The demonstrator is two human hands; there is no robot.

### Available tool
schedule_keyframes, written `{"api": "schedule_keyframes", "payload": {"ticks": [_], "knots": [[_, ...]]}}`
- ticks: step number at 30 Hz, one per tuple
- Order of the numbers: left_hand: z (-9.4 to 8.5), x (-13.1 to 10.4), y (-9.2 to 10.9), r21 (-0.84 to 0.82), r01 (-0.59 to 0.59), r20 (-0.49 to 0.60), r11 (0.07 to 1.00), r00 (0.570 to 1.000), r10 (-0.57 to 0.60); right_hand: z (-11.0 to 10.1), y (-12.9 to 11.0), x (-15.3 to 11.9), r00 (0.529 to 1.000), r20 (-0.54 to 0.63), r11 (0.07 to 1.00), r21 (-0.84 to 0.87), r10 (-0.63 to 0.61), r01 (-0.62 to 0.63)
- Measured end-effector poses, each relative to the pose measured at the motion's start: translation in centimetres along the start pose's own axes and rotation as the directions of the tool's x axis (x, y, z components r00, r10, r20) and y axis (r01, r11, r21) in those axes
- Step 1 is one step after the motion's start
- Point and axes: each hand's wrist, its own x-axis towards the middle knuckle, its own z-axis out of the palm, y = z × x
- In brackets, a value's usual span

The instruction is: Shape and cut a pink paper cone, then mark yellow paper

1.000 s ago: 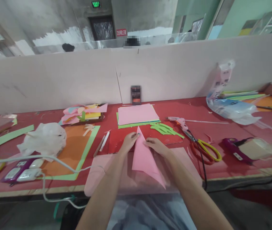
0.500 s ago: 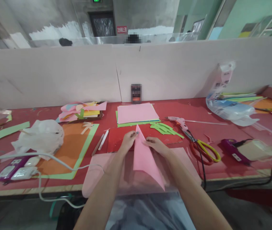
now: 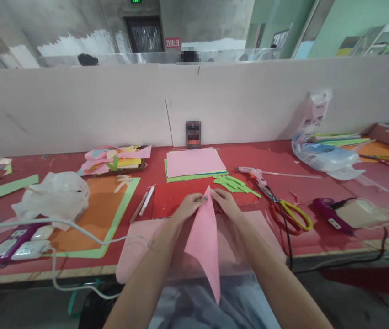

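Observation:
A pink sheet of paper, rolled into a cone, hangs between my hands with its narrow tip pointing away from me. My left hand pinches it on the left side near the tip. On the other side my right hand is closed on the paper close to the tip, with some fingers hidden behind it. The wide, loose end droops towards my lap. Beneath it lies a pale pink mat. A red board is just beyond, with green paper strips on its right part.
Scissors and a pink glue gun lie to the right, with a black cord. Pink sheets are stacked ahead. A plastic bag, orange sheet and purple power strip with a white cable are left. A white partition stands behind.
The paper cone's tip has shifted right and slightly nearer me, while its wide end has swung left and down. My right hand has moved up to the tip.

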Motion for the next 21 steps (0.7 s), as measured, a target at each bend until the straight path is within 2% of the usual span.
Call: {"api": "schedule_keyframes", "payload": {"ticks": [5,10,17,21], "knots": [[0.29,0.05,-0.18,0.084,-0.029,0.04,0.996,0.999,0.026,-0.04,-0.11,-0.01,0.999,0.033,0.998,-0.06,0.009,-0.007],[0.29,-0.12,0.22,0.082,-0.043,0.068,0.996,0.997,0.038,-0.13,0.01,0.08,1.0,-0.006,0.998,-0.052,0.027,-0.028],[0.17,-0.37,0.48,0.12,-0.048,0.105,0.992,0.994,0.036,-0.13,-0.06,0.1,0.999,-0.029,0.996,-0.08,-0.034,0.032],[0.25,-0.19,0.19,0.052,-0.041,0.034,0.998,0.999,0.04,-0.13,-0.11,0.06,0.998,-0.014,0.994,-0.095,-0.057,0.056]]}}
